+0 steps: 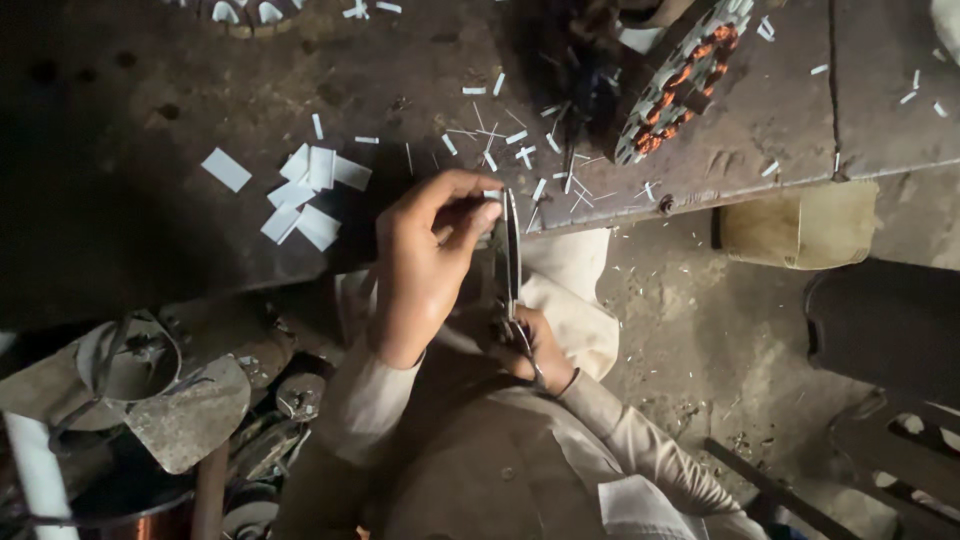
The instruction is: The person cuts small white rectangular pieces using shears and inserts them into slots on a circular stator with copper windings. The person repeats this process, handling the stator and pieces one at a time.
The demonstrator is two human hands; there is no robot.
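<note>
Head view: a pair of scissors stands with its long axis running toward and away from the counter, tips at the counter's edge. The right hand is closed around its handles, partly hidden; the left hand pinches a small white strip beside the blades. About seven white paper rectangles lie on the counter, beside one copper-wound stator. Small clippings are too many to count.

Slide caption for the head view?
Left hand feeds a white strip to scissors in right hand, by the workbench.
</note>
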